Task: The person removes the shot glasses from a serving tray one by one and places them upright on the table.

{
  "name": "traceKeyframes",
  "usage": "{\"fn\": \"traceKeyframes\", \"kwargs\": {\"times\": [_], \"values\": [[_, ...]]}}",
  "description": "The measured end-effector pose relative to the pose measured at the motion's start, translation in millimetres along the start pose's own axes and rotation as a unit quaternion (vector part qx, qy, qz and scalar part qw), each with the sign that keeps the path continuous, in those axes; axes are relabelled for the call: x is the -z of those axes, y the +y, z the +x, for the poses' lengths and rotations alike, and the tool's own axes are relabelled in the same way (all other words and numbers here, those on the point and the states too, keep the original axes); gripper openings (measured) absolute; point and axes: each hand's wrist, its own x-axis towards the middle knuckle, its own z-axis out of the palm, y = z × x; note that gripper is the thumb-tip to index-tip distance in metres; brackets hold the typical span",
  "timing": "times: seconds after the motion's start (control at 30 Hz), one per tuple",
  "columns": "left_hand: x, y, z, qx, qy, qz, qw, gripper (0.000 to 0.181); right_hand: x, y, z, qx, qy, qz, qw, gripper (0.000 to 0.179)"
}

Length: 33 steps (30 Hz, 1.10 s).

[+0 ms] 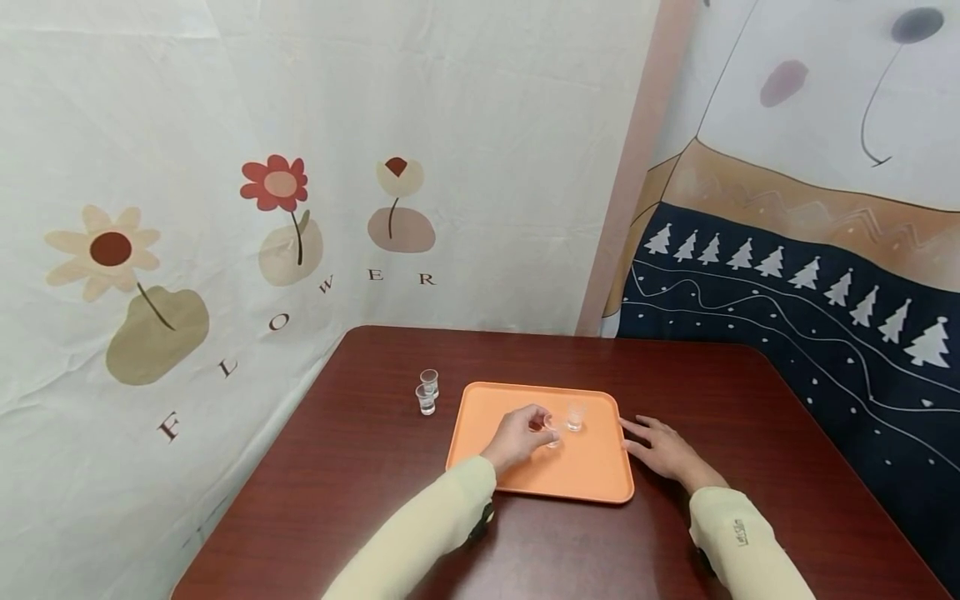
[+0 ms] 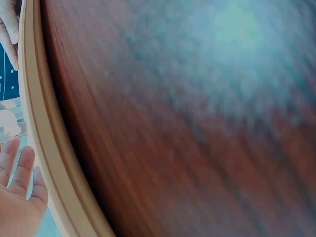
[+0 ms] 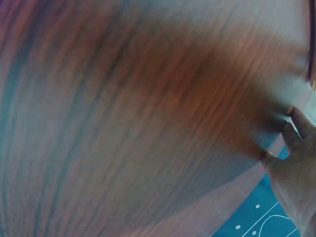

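Observation:
Over the orange tray, my left hand pinches a small clear shot glass between thumb and fingers. Just behind it to the right, a second shot glass stands upright on the tray. My right hand lies on the table at the tray's right side, its fingers spread and fingertips right at the rim. In the left wrist view, only part of the left hand shows beyond the tray's edge, with the glass not visible. The right wrist view has the right hand at its right border, fingertips down.
Two more shot glasses stand close together on the dark red-brown table, left of the tray. A pale cloth with printed flowers hangs behind the table. At the right hangs a dark blue cloth with white trees.

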Motion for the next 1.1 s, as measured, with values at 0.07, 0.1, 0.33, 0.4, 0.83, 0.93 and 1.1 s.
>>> {"fn": "traceKeyframes", "kwargs": {"times": [0.07, 0.1, 0.33, 0.4, 0.83, 0.93, 1.1], "values": [[3.2, -0.2, 0.4, 0.002, 0.003, 0.001, 1.0, 0.023, -0.5, 0.0, 0.2, 0.0, 0.0, -0.001, 1.0, 0.062], [5.0, -0.2, 0.7, 0.005, 0.005, 0.001, 1.0, 0.023, -0.7, 0.0, 0.2, 0.0, -0.001, -0.002, 1.0, 0.061], [21.9, 0.9, 2.6, 0.012, 0.022, 0.004, 0.9997, 0.026, 0.6, -0.6, 0.2, 0.002, 0.003, -0.002, 1.0, 0.063], [28.0, 1.1, 2.6, 0.016, 0.03, 0.005, 0.9994, 0.026, 0.8, -0.9, 0.0, 0.001, 0.004, -0.001, 1.0, 0.063], [68.2, -6.4, -5.2, 0.013, 0.072, 0.013, 0.9972, 0.026, 1.5, 0.0, -0.1, 0.004, 0.004, -0.006, 1.0, 0.063], [76.4, -9.1, -8.8, 0.009, 0.088, 0.023, 0.9958, 0.027, 0.8, 0.0, -0.2, 0.003, 0.002, -0.005, 1.0, 0.063], [88.5, -14.9, -14.2, 0.014, 0.103, 0.018, 0.9944, 0.029, -0.1, -0.7, -0.5, 0.0, 0.002, -0.004, 1.0, 0.063]]}}
